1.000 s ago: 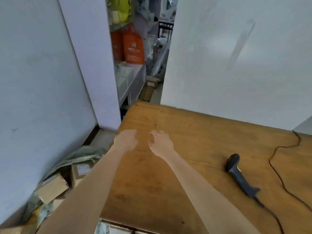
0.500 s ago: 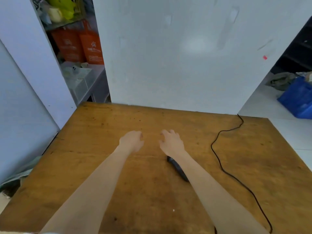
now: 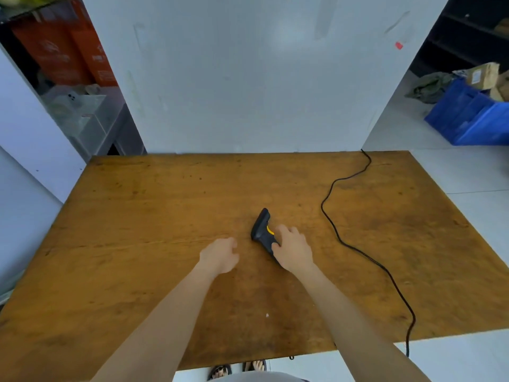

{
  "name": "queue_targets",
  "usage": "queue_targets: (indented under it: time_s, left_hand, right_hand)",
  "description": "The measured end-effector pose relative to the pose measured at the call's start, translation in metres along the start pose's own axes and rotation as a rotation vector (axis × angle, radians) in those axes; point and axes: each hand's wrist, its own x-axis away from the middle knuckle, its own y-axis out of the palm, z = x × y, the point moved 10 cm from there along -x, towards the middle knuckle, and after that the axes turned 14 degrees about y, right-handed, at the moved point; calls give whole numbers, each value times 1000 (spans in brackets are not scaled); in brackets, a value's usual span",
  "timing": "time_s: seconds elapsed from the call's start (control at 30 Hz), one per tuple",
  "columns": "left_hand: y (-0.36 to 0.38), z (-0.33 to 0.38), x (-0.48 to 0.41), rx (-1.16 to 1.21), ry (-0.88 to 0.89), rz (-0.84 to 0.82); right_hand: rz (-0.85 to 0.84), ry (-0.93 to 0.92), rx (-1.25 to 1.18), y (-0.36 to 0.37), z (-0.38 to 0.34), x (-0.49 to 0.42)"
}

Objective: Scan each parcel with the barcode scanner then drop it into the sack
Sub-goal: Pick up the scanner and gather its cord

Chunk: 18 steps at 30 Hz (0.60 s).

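The right hand (image 3: 293, 250) is closing on the handle of the barcode scanner (image 3: 263, 230), which lies mid-surface (image 3: 137, 244), nose toward 11 o'clock. The left hand (image 3: 220, 255) hangs loosely curled and empty beside it. No parcel or sack shows, so I think the scanning is yet to begin.

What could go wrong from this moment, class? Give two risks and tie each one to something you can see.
First, the right hand is only settling on the handle of the scanner, fingers not yet closed, so a hasty lift could let it slip onto the table.

Second, the cable loops loosely across the table and hangs over the near edge, so it could snag or drag as the scanner rises.

The left hand is empty, and no parcel lies on the table yet.
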Motion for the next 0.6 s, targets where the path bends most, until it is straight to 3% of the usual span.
queue_targets:
  time_s: [0.33, 0.6]
  left_hand:
    - [24, 1, -11, 138, -29, -1]
    - [50, -9, -26, 582, -137, 94]
  right_hand:
    - [-43, 106, 81, 33, 20, -11]
    - [19, 134, 128, 49, 27, -19]
